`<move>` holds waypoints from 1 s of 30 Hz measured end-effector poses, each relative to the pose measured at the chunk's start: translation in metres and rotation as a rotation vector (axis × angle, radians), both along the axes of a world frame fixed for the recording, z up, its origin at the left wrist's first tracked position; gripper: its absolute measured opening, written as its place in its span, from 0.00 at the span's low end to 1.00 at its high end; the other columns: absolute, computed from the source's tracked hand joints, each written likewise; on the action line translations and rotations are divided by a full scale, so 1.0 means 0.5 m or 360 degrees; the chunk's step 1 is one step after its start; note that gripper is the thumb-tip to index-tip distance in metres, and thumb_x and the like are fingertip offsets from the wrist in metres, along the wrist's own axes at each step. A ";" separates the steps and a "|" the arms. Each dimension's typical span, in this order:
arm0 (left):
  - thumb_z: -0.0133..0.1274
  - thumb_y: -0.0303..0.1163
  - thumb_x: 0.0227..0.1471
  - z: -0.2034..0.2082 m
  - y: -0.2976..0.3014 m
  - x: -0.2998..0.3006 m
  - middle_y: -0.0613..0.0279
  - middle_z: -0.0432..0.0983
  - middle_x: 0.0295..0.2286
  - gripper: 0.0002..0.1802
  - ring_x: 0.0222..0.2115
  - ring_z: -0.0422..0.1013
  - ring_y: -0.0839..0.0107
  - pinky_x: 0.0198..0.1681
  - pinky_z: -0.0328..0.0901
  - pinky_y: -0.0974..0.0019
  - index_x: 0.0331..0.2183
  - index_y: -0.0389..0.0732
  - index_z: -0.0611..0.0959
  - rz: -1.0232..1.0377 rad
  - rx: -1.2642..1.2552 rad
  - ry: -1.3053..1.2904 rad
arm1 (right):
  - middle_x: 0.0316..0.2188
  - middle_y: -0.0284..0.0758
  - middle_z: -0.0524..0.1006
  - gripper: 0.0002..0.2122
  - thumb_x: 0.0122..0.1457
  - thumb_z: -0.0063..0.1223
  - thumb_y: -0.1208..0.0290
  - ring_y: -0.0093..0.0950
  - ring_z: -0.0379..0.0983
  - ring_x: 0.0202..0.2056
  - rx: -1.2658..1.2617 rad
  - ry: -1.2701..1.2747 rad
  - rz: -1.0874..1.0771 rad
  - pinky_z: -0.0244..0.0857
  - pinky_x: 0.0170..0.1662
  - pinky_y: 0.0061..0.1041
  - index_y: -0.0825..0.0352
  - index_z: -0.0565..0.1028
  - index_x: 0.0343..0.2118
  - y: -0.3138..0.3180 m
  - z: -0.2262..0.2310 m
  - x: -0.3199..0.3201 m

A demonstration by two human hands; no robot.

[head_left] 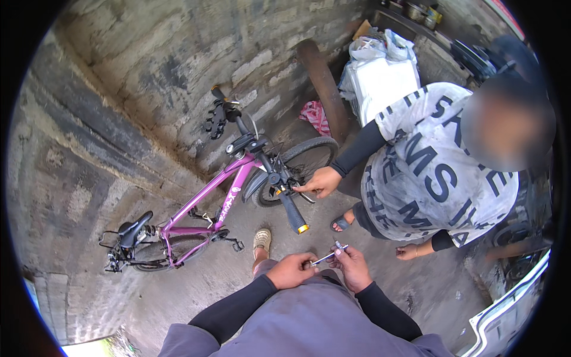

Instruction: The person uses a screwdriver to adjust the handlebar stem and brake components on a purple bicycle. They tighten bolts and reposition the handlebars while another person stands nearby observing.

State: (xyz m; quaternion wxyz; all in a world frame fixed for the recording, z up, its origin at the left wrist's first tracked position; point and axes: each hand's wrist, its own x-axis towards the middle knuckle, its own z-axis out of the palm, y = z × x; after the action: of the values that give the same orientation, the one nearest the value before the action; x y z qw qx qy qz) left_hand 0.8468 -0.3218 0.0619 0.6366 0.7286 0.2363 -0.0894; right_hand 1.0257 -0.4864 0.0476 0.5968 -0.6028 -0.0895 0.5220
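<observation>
In front of my waist, my left hand point(291, 271) and my right hand point(352, 269) are both closed on a thin silvery metal rod point(323, 259). Its left end is pinched in my left fingers, while a thicker bit shows at the right fingertips. Whether it is a tool or a bicycle part is too small to tell. Beyond my hands stands a purple bicycle point(238, 177), apart from both of them. A co-worker's hand point(321, 180) reaches to its handlebar, by the brake lever and the black grip point(291, 211).
The co-worker point(440, 172) stands close on the right, with a sandalled foot point(342, 222) near the front wheel. A rough block wall point(178, 65) runs behind the bicycle. At the back are a leaning wooden post point(324, 83), a white sack point(383, 83) and a pink cloth point(315, 117).
</observation>
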 end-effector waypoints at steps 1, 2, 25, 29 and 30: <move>0.61 0.34 0.63 -0.014 -0.001 -0.014 0.57 0.85 0.35 0.19 0.36 0.78 0.72 0.43 0.72 0.64 0.53 0.35 0.85 0.0144 -0.0136 -0.0022 | 0.38 0.36 0.83 0.12 0.74 0.53 0.69 0.26 0.81 0.39 0.0021 -0.0088 0.0025 0.76 0.45 0.28 0.73 0.77 0.53 -0.001 -0.009 0.008; 0.61 0.33 0.63 -0.033 -0.005 -0.031 0.59 0.85 0.36 0.18 0.37 0.78 0.73 0.43 0.72 0.65 0.52 0.35 0.85 0.0295 -0.0274 -0.0043 | 0.38 0.36 0.82 0.12 0.74 0.53 0.69 0.26 0.81 0.39 0.0030 -0.0101 0.0037 0.76 0.44 0.28 0.72 0.77 0.52 0.000 -0.005 0.014; 0.60 0.26 0.54 0.046 0.280 0.042 0.45 0.81 0.51 0.33 0.51 0.80 0.49 0.54 0.73 0.51 0.62 0.39 0.78 0.0619 0.1849 -0.0384 | 0.32 0.30 0.79 0.09 0.72 0.53 0.70 0.22 0.80 0.33 0.0062 -0.0323 0.0031 0.76 0.35 0.27 0.72 0.79 0.46 -0.034 -0.024 0.017; 0.60 0.32 0.56 0.064 0.396 0.064 0.54 0.86 0.32 0.19 0.29 0.78 0.68 0.36 0.72 0.60 0.48 0.32 0.86 0.1227 0.1281 -0.0211 | 0.32 0.30 0.79 0.10 0.71 0.52 0.71 0.21 0.80 0.32 0.0023 -0.0204 0.0017 0.75 0.35 0.27 0.72 0.79 0.47 -0.064 -0.023 0.006; 0.60 0.35 0.59 0.055 0.415 0.036 0.56 0.86 0.32 0.17 0.28 0.77 0.70 0.35 0.71 0.62 0.45 0.32 0.87 0.1218 0.1069 -0.0125 | 0.32 0.30 0.79 0.10 0.70 0.52 0.72 0.20 0.79 0.32 0.0009 -0.0181 0.0012 0.75 0.37 0.25 0.72 0.79 0.47 -0.068 -0.016 0.000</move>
State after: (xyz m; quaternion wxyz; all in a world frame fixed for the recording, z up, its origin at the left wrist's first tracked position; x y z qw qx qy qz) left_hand 0.8649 -0.1142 0.0892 0.3628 0.7571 0.4779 0.2585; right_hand 1.0257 -0.5206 0.0393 0.5905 -0.6295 -0.1272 0.4888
